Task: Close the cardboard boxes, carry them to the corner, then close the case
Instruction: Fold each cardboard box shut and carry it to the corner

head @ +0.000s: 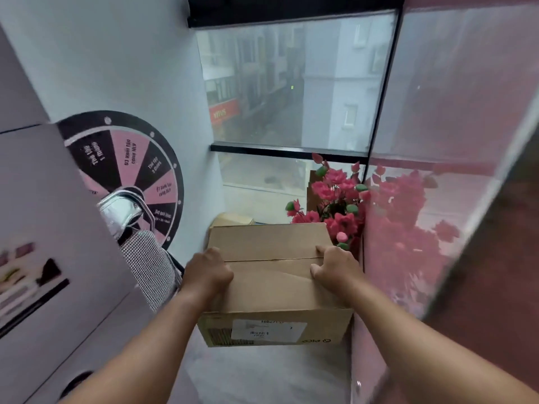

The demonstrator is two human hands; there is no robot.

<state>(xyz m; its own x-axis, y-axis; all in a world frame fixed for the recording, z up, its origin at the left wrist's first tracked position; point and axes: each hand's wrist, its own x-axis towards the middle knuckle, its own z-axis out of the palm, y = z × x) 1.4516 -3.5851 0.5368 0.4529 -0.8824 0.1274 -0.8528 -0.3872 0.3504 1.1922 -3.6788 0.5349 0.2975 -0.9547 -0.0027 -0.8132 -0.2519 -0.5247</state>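
Note:
A brown cardboard box (271, 275) with its top flaps folded shut and a white label on its near side is in the corner by the window, just above or on the grey floor. My left hand (207, 274) grips its left top edge. My right hand (335, 266) grips its right top edge. Behind it a second piece of cardboard (233, 219) shows partly, mostly hidden by the box. No case is in view.
Pink artificial flowers (335, 196) stand right behind the box against a pink-tinted glass panel (437, 214). A black and pink prize wheel (140, 170) leans on the left wall. A silver bag (125, 211) and a mesh chair back (148, 266) sit close on the left.

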